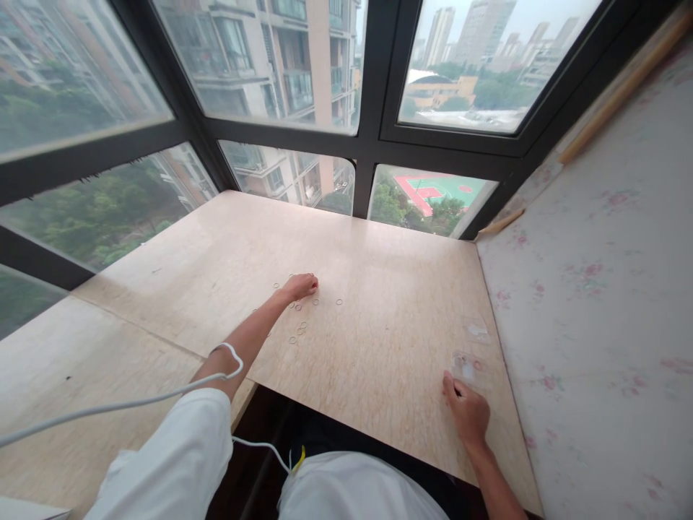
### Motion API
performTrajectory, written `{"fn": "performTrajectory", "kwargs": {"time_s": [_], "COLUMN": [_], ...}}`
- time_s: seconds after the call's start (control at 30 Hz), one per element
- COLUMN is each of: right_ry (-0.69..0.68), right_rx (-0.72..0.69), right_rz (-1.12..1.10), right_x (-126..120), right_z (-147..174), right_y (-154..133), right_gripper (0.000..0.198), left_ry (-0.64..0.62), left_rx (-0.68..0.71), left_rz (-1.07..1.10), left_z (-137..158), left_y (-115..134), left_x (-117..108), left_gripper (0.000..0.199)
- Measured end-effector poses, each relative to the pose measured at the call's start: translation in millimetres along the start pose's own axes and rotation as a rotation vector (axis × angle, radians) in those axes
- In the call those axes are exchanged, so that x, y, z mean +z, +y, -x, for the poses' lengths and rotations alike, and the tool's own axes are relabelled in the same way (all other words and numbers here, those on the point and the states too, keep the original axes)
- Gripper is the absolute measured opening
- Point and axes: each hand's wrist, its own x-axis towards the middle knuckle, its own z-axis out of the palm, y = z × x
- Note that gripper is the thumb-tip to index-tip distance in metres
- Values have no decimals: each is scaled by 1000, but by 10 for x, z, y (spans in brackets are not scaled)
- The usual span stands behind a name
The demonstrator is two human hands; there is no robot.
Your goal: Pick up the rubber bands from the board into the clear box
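Over a scatter of thin rings on the tabletop, my left hand (303,286) is closed with its fingers curled in; what it holds, if anything, is hidden. One ring (339,302) lies just to its right, and another ring (293,340) is among several nearer to me. My right hand (470,413) rests at the right side of the table, its fingers curled together. Whatever is inside them cannot be made out. Right by its fingertips lies a clear plastic box (468,365) with a small reddish ring-like shape in it. I cannot tell whether they touch.
A clear plastic piece (476,331) lies beyond the box, near the flowered wall (585,325). The marbled tabletop (390,347) runs to dark-framed windows (368,108). A white cable (135,401) crosses my left forearm. At lower left is a white object (32,509).
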Motion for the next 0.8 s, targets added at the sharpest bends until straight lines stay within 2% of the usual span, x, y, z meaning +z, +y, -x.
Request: {"fn": "performTrajectory", "kwargs": {"time_s": [0.2,0.33,0.47,0.57,0.67,0.8], "right_ry": [16,25,24,25,25,43], "right_rx": [13,-5,-12,-9,-18,-57], "right_rz": [-18,-47,-88,-117,-162,-229], "right_x": [1,-15,-34,-48,-64,-75], "right_z": [-2,-2,-4,-8,-10,-2], "right_y": [-4,-22,-41,-50,-53,-40], "right_gripper": [62,61,60,60,60,58], "left_ry": [25,101,131,103,-16,-168], "left_rx": [-34,-56,-13,41,67,76], "left_rz": [175,385,589,922,1365,1577], "left_z": [23,128,225,259,251,199], "left_y": [97,327,717,1074,1450,1938], "left_x": [25,57,64,79,130,262], "left_gripper": [4,15,26,21,17,19]}}
